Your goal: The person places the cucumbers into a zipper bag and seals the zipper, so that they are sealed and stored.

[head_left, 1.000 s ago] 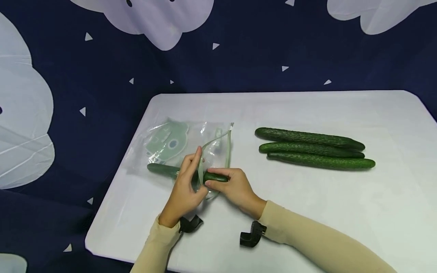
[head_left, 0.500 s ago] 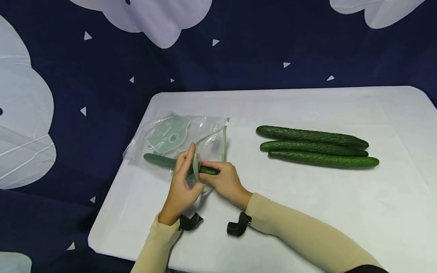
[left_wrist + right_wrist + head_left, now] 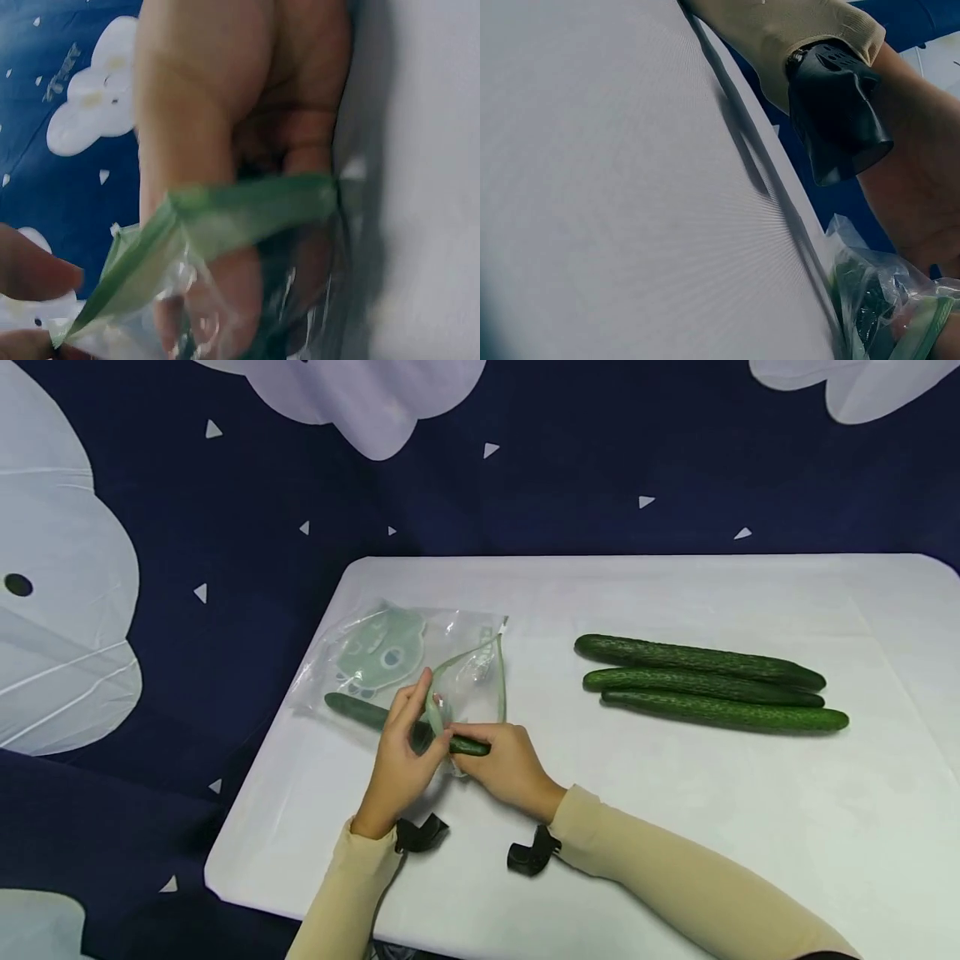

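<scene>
Nearest: tan sleeves (image 3: 667, 872), each with a black wrist mount (image 3: 532, 852) on the inner side, likely so a camera can face the work. Right hand (image 3: 513, 770) pinches the near end of a cucumber (image 3: 472, 747) between thumb and index, probably to steer it from the tail. Left hand (image 3: 396, 768): index fairly straight, thumb well apart, both beside the green rim (image 3: 434, 714), presumably to spread the mouth; can't tell exact contact, left wrist view is blurry. Cucumber runs under the left hand, far end showing paler through the clear bag (image 3: 467, 639), gripped end outside the mouth. Bag lies flat, mouth toward the right hand, which suits feeding from that side. Farther right, three cucumbers (image 3: 701, 685) lie roughly parallel and close together, seemingly lined up within right-hand reach, on the white table (image 3: 735, 793). Behind: navy backdrop (image 3: 570, 510) with pale clouds and triangles.
</scene>
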Available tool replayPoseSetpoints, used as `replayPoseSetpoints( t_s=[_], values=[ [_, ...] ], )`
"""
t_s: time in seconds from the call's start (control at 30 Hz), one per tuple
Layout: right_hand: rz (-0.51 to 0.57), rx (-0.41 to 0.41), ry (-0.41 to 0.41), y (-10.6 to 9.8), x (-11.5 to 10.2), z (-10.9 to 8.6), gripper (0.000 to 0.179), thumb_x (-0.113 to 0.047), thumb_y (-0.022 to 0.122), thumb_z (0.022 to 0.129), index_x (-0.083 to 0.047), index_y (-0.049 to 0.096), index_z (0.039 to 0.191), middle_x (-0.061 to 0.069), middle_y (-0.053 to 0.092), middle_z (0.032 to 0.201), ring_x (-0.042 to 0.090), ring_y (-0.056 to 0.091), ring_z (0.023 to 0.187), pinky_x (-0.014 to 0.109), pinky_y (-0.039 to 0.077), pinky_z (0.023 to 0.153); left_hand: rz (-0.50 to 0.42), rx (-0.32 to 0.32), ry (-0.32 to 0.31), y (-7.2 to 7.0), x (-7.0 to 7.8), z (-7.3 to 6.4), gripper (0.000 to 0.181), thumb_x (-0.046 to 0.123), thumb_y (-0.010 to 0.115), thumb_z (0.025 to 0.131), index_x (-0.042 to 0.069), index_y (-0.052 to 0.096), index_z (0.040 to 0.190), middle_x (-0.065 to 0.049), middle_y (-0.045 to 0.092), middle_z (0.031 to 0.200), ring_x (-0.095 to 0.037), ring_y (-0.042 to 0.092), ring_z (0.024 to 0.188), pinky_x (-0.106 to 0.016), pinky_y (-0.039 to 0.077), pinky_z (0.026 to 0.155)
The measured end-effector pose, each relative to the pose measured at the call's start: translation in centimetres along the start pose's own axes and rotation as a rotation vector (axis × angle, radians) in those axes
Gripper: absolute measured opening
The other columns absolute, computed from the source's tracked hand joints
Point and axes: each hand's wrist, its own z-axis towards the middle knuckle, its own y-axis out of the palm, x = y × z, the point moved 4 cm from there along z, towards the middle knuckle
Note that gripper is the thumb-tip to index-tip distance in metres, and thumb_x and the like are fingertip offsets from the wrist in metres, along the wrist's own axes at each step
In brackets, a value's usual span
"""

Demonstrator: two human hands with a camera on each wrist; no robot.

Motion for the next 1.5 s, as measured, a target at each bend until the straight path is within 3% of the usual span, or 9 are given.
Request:
replayPoseSetpoints(
  t_s=[0.17, 0.27, 0.37, 0.53, 0.7, 0.87, 1.03, 1.33, 1.5],
  values=[
    [-0.004, -0.008, 0.004, 0.1, 0.0, 0.0, 0.038, -0.012, 0.081, 0.085, -0.019, 0.077, 0.122, -0.008, 0.074, 0.116, 0.005, 0.069, 0.098, 0.026, 0.055, 0.08, 0.018, 0.048, 0.013, -0.6, -0.1, 0.4, 0.075, -0.025, 0.059, 0.083, -0.017, 0.03, 0.152, -0.037, 0.047, 0.121, -0.044, 0.048, 0.117, -0.046, 0.039, 0.109],
    [-0.007, -0.008, -0.005, 0.3, 0.0, 0.1, 0.037, -0.013, 0.083, 0.085, -0.018, 0.078, 0.121, -0.007, 0.074, 0.116, 0.005, 0.069, 0.1, 0.025, 0.056, 0.081, 0.035, 0.035, 0.013, -0.9, -0.5, 0.5, 0.077, -0.026, 0.056, 0.081, -0.015, 0.03, 0.153, -0.034, 0.047, 0.121, -0.042, 0.048, 0.115, -0.053, 0.04, 0.106],
    [-0.005, -0.009, -0.021, 0.4, -0.1, 0.2, 0.037, -0.013, 0.083, 0.085, -0.018, 0.078, 0.121, -0.005, 0.074, 0.117, 0.006, 0.069, 0.102, 0.025, 0.056, 0.081, 0.045, -0.005, -0.036, -1.2, -1.0, 0.4, 0.077, -0.024, 0.053, 0.084, -0.007, 0.032, 0.156, -0.029, 0.05, 0.128, -0.036, 0.048, 0.112, -0.054, 0.039, 0.101],
    [-0.007, -0.021, -0.044, 0.4, -0.3, 0.2, 0.038, -0.016, 0.083, 0.085, -0.02, 0.077, 0.123, -0.005, 0.073, 0.12, 0.006, 0.068, 0.106, 0.026, 0.055, 0.084, 0.008, -0.078, -0.101, -1.5, -1.5, 0.4, 0.072, -0.022, 0.046, 0.087, 0.002, 0.042, 0.155, -0.023, 0.051, 0.141, -0.032, 0.051, 0.11, -0.044, 0.041, 0.088],
    [0.001, -0.036, -0.055, 0.3, -0.3, 0.1, 0.039, -0.018, 0.082, 0.087, -0.021, 0.076, 0.125, -0.006, 0.072, 0.121, 0.006, 0.067, 0.109, 0.027, 0.055, 0.086, -0.007, -0.13, -0.059, -1.8, -1.9, 0.8, 0.063, -0.023, 0.043, 0.088, -0.004, 0.052, 0.147, -0.021, 0.053, 0.132, -0.028, 0.049, 0.091, -0.03, 0.036, 0.067],
    [-0.01, -0.031, -0.026, 0.3, -0.1, 0.0, 0.038, -0.017, 0.083, 0.086, -0.021, 0.077, 0.123, -0.004, 0.073, 0.119, 0.007, 0.067, 0.108, 0.027, 0.055, 0.086, 0.045, -0.133, -0.074, -2.3, -2.7, 0.9, 0.064, -0.023, 0.049, 0.081, -0.005, 0.057, 0.142, -0.021, 0.052, 0.136, -0.032, 0.047, 0.092, -0.036, 0.036, 0.073],
    [-0.01, -0.029, -0.018, 0.5, 0.1, -0.2, 0.038, -0.018, 0.084, 0.085, -0.02, 0.077, 0.123, -0.004, 0.073, 0.119, 0.008, 0.068, 0.106, 0.028, 0.056, 0.085, 0.063, -0.13, -0.079, -2.7, -3.2, 0.6, 0.07, -0.023, 0.053, 0.076, -0.004, 0.056, 0.143, -0.021, 0.05, 0.137, -0.036, 0.042, 0.081, -0.038, 0.035, 0.072],
    [-0.041, 0.006, -0.056, -1.0, 0.3, -0.7, 0.041, -0.021, 0.084, 0.085, -0.014, 0.076, 0.125, -0.004, 0.072, 0.121, 0.008, 0.068, 0.108, 0.028, 0.056, 0.086, 0.036, -0.159, -0.061, -2.1, -2.4, 0.8, 0.073, -0.021, 0.054, 0.075, -0.004, 0.051, 0.147, -0.023, 0.046, 0.14, -0.036, 0.039, 0.075, -0.039, 0.035, 0.071],
    [0.075, 0.004, -0.084, -3.1, 0.8, -1.6, 0.042, -0.013, 0.082, 0.086, -0.003, 0.073, 0.126, 0.005, 0.072, 0.123, 0.017, 0.069, 0.112, 0.027, 0.054, 0.09, 0.003, -0.163, -0.049, -1.8, -1.8, 1.0, 0.074, -0.022, 0.053, 0.075, -0.006, 0.049, 0.148, -0.023, 0.044, 0.14, -0.039, 0.04, 0.085, -0.047, 0.034, 0.077]
  ],
)
